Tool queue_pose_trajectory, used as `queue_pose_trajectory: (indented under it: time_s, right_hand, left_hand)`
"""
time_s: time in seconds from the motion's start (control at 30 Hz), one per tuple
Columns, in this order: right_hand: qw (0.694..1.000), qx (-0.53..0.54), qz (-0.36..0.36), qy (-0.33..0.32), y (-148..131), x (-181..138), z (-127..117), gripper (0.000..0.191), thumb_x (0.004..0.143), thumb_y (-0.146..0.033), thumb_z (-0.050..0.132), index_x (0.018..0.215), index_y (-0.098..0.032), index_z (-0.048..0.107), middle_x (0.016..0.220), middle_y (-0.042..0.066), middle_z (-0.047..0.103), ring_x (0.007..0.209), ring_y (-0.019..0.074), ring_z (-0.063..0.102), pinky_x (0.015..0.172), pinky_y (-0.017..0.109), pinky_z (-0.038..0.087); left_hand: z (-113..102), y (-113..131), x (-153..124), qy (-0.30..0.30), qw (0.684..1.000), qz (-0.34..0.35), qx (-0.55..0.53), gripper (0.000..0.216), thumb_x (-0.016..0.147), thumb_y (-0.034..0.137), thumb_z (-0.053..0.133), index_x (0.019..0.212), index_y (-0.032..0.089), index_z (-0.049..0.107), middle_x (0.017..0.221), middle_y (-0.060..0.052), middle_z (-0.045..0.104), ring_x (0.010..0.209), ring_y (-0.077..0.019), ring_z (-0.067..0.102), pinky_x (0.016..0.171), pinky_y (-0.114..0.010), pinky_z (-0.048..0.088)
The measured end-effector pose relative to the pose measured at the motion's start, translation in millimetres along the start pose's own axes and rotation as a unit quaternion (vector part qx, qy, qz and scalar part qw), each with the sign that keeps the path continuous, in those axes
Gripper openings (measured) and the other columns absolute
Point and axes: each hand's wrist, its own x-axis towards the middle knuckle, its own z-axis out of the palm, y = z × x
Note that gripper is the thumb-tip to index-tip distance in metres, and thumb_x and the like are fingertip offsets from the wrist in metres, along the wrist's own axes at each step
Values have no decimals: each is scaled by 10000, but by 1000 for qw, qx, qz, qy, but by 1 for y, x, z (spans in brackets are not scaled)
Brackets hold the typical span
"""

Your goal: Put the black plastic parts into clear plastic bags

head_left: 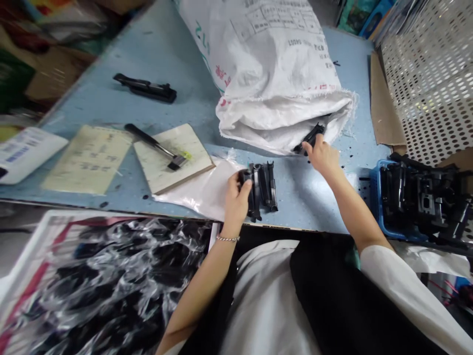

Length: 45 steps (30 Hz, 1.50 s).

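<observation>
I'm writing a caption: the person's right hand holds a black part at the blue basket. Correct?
Not quite: the right hand holds the black part at the mouth of the white sack, not at the blue basket, as the head view shows.

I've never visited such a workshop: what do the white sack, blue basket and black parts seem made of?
White sack: probably woven plastic, matte, given its frayed edge. Blue basket: likely smooth plastic, by its evenly coloured rim. Black parts: perhaps glossy plastic or painted metal, showing highlights.
</observation>
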Motion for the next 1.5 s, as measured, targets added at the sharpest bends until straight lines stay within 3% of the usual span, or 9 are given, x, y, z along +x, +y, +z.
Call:
queue_pose_trajectory:
  time_s: [0.17,0.33,0.5,0.67,0.8,1.03,1.2,1.3,1.5]
  right_hand:
    - [996,63,49,-39,30,44,7,577,999,-323,378,1530,-100,346,1180,229,701,1038,351,673,922,500,493]
    - [954,267,-135,-23,39,-56,12,533,1009,-360,354,1524,-222,338,1065,92,681,877,248,663,849,446,542]
    - [935,262,-238,-19,26,-130,12,362,1025,-525,430,1213,-236,539,970,78,670,771,225,644,703,366,526]
    - [944,208,-252,52,16,-96,4,490,1003,-687,358,951,-240,552,871,84,631,827,249,601,749,382,488]
    - [914,355,-191,-42,-1,-83,9,519,1012,-714,308,813,-254,443,698,-3,516,636,172,506,622,309,438]
    - [910,227,-324,-121,-4,-136,15,557,1031,-677,287,831,-218,531,794,65,608,721,197,571,669,328,455]
    - [917,266,-210,-210,-12,-165,28,453,1077,-532,275,820,-234,497,677,-8,545,597,160,529,587,284,414]
    - [885,336,-191,-261,-7,-129,20,447,1061,-573,332,860,-229,534,690,-18,564,616,148,553,610,271,455]
    - [987,75,-132,45,21,68,8,417,1073,-378,314,1190,-124,624,1251,206,608,1219,324,559,1045,484,428]
  left_hand:
    - [24,-4,-1,-43,989,77,115,552,1001,466,495,1445,141,519,1499,-217,484,1448,-321,430,1253,-531,304]
    - [32,43,-12,-91,992,90,-5,615,982,533,547,1504,221,459,1547,-156,473,1482,-283,399,1254,-506,307]
    - [48,83,-27,-235,916,-120,-302,554,947,605,576,1363,239,571,1258,-104,700,1219,-261,654,1037,-422,544]
    - [47,94,-42,-242,927,-139,-250,484,932,512,645,1330,238,624,1344,-88,667,1320,-282,587,1021,-381,552]
    - [42,93,-42,-203,952,-93,-209,559,905,483,692,1396,245,575,1458,-91,591,1378,-289,536,1032,-376,539]
    - [31,94,-24,-163,943,-161,-240,457,934,597,604,1150,200,671,877,-55,729,840,-223,718,757,-332,593]
    - [21,88,-40,-103,977,-65,-177,513,929,570,634,1298,215,608,1131,-96,716,1024,-236,707,922,-365,589]
    - [-3,68,-36,-39,992,-24,-115,535,964,550,585,1389,226,550,1369,-120,627,1283,-270,611,1073,-409,530]
    - [-8,7,-14,-21,998,-23,48,553,988,458,541,1478,202,502,1541,-140,518,1466,-281,453,1275,-455,293]
